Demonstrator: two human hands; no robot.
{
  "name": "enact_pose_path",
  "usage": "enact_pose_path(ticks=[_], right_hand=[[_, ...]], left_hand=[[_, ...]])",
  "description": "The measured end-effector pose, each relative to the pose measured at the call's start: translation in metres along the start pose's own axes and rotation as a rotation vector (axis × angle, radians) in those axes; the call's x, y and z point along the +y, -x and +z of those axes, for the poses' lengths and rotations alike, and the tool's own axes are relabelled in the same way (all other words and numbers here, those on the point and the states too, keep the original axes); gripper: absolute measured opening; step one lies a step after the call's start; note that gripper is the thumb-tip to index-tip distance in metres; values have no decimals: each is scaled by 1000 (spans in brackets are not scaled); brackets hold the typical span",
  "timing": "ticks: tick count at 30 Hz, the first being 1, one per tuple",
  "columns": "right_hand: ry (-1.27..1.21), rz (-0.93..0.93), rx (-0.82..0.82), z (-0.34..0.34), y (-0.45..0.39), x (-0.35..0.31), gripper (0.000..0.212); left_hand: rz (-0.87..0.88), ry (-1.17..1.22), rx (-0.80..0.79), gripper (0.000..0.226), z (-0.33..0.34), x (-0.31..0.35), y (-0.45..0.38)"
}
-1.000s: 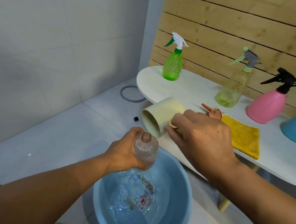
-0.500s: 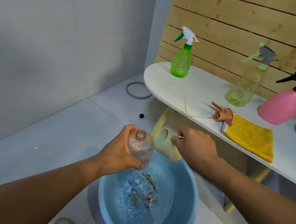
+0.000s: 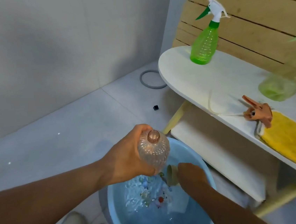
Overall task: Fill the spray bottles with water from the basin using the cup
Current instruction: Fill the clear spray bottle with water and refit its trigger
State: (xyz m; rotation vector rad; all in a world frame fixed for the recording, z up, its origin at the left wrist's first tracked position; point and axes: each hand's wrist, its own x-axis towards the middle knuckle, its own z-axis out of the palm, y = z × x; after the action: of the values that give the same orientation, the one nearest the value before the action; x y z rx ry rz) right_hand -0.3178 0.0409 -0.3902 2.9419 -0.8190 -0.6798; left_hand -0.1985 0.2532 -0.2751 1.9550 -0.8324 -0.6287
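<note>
My left hand (image 3: 128, 157) wraps the open bottle (image 3: 154, 150), neck up, right over the basin (image 3: 200, 161) so any spill falls back in; my right hand (image 3: 190, 175) curls round the cup (image 3: 172, 175), dipped at the water's edge to scoop; the sprayer head (image 3: 258, 114) waits on the shelf (image 3: 185, 71) by the yellow cloth (image 3: 293, 144), out of the wet.

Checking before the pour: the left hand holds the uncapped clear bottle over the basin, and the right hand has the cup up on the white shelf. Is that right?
Not quite. The head view shows the right hand holding the cup down in the blue basin at the water, not on the white shelf. The rest stands: the left hand holds the uncapped clear bottle over the basin.
</note>
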Motion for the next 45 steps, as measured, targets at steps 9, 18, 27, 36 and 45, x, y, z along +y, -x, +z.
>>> enact_pose_path(ticks=[9, 18, 27, 36, 45], right_hand=[[5, -34, -30, 37, -20, -20, 28], [-754, 216, -9, 23, -25, -7, 24], [-1220, 215, 104, -61, 34, 24, 24], [-1230, 82, 305, -154, 97, 49, 30], [-1182, -84, 456, -204, 137, 55, 26]], left_hand=[[-10, -19, 18, 98, -1, -2, -6], [-9, -49, 11, 98, -6, -9, -4], [19, -96, 64, 99, -12, -8, 2], [11, -134, 69, 98, -11, 0, 12], [13, -187, 28, 100, -3, 11, 16]])
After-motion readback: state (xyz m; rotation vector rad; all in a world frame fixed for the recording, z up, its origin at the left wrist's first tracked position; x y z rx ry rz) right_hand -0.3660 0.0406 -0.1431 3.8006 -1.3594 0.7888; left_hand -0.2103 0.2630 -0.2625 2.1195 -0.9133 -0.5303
